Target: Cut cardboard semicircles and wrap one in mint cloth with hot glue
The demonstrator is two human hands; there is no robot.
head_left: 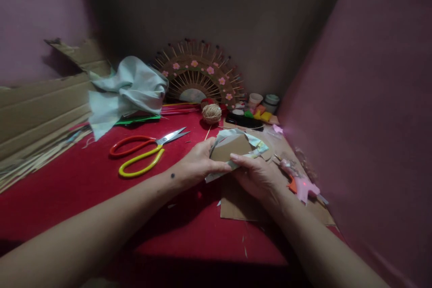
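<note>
Between my two hands is a cardboard piece [232,149] whose edges are wrapped in pale, lightly patterned fabric [258,142]. My left hand [202,162] grips its left side, the thumb lying along the near edge. From the right, my right hand [258,177] holds the near edge with its thumb on top; its other fingers are hidden underneath. To the left of my hands lie scissors [145,153] with one red and one yellow handle, blades apart. Below the held piece is a flat sheet of brown cardboard [243,202].
A pink glue gun [305,189] lies at the right by the wall. Behind stand a decorated stick fan [199,69], a twine ball [211,114] and small cups [255,99]. Crumpled pale cloth [135,85], thin sticks [43,157] and corrugated cardboard [43,103] occupy the left.
</note>
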